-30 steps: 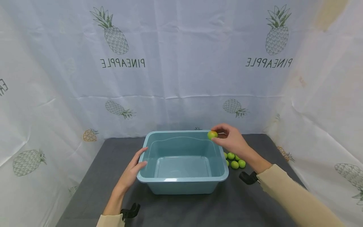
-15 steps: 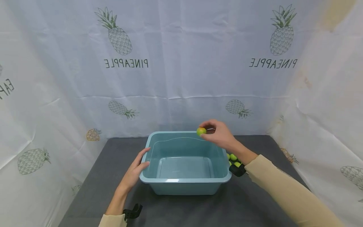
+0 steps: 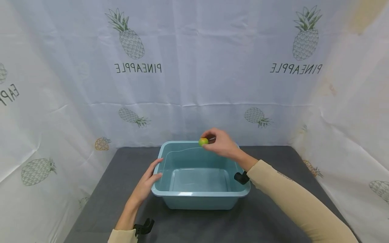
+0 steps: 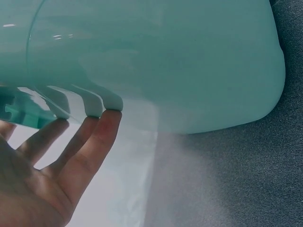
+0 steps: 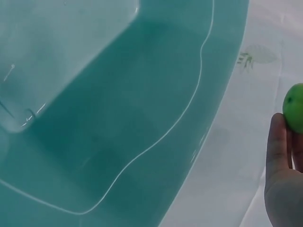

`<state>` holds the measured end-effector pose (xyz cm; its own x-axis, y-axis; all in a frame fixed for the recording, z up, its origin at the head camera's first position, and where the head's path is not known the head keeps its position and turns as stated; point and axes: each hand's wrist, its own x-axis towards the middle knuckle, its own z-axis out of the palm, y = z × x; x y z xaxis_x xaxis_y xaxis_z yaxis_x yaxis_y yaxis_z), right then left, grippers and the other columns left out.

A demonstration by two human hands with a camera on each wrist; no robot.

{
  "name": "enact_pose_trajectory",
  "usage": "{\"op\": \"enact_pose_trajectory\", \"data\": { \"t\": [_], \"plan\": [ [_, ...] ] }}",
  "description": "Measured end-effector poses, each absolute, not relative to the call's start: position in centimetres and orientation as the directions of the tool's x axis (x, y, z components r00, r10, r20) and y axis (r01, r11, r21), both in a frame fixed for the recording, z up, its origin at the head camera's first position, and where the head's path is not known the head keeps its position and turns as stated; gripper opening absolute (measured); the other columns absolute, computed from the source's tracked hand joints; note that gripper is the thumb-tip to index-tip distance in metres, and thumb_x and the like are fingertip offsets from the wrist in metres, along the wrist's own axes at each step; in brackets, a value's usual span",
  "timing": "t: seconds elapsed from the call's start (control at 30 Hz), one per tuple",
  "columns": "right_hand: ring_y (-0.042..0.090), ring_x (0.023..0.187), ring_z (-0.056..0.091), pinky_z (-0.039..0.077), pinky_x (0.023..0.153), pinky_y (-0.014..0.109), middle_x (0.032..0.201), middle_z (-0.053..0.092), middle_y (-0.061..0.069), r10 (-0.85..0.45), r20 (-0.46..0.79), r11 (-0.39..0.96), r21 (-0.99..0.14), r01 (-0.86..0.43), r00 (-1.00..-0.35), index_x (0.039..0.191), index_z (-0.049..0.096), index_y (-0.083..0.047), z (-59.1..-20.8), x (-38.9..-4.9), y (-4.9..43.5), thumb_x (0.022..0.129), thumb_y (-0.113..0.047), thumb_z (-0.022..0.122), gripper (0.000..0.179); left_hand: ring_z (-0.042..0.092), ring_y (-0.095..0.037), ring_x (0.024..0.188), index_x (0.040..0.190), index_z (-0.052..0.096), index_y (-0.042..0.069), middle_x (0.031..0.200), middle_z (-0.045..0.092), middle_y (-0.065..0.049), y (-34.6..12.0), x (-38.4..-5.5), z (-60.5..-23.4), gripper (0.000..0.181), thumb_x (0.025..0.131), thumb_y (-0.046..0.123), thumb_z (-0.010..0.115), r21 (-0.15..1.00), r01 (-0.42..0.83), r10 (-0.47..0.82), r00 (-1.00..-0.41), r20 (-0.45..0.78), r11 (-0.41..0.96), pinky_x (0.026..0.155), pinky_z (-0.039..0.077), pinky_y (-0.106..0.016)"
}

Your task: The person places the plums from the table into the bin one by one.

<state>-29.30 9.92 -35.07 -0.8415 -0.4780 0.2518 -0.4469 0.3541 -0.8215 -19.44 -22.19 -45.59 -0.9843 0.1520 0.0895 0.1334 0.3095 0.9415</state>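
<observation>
A pale blue plastic basin (image 3: 200,194) stands on the dark tabletop in the head view. My left hand (image 3: 142,185) grips its left rim, with the thumb at the inner edge. In the left wrist view the fingertips (image 4: 106,125) touch the basin's outer side. Above the back part of the basin, my right hand (image 3: 224,145) pinches a small round green fruit (image 3: 203,142) tinged orange on top. That fruit (image 5: 294,108) shows smooth and green in the right wrist view, at its right edge. A thin pale line runs along the basin's inner wall; I cannot tell whether it holds water.
A pineapple-printed white sheet (image 3: 188,84) hangs behind the dark tabletop (image 3: 133,155) and along both sides. My right forearm (image 3: 291,192) crosses over the basin's right rim, covering the tabletop beyond it.
My right hand has moved left with the fruit, from the basin's back right corner to over its back middle. Several green fruits right of the basin are now out of sight behind the arm.
</observation>
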Motion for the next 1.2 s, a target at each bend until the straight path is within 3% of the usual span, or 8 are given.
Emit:
{"op": "enact_pose_trajectory", "data": {
  "t": [0.3, 1.2],
  "plan": [
    [0.027, 0.104, 0.063, 0.054, 0.089, 0.037, 0.115, 0.063, 0.013, -0.537, 0.261, 0.346, -0.799, -0.492, -0.802, 0.118, 0.066, 0.001, -36.1, -30.3, 7.5, 0.09, -0.005, 0.07, 0.028, 0.037, -0.046, 0.14, 0.157, 0.033, 0.023, 0.167, 0.017, -0.017, -22.1, -19.4, -45.6, 0.053, 0.107, 0.025, 0.049, 0.94, 0.132, 0.146, -0.985, 0.09, 0.314, 0.098, 0.044, -0.057],
    [0.018, 0.098, 0.062, 0.053, 0.087, 0.034, 0.108, 0.065, 0.004, -0.598, 0.115, 0.428, -0.791, -0.438, -0.793, 0.113, 0.068, -0.005, -39.6, -31.3, 4.1, 0.089, -0.008, 0.076, 0.026, 0.033, -0.044, 0.144, 0.157, 0.035, 0.024, 0.167, 0.019, -0.015, -22.1, -19.4, -45.6, 0.052, 0.107, 0.024, 0.048, 0.936, 0.127, 0.123, -0.988, 0.091, 0.329, 0.103, 0.04, -0.062]
  ]
}}
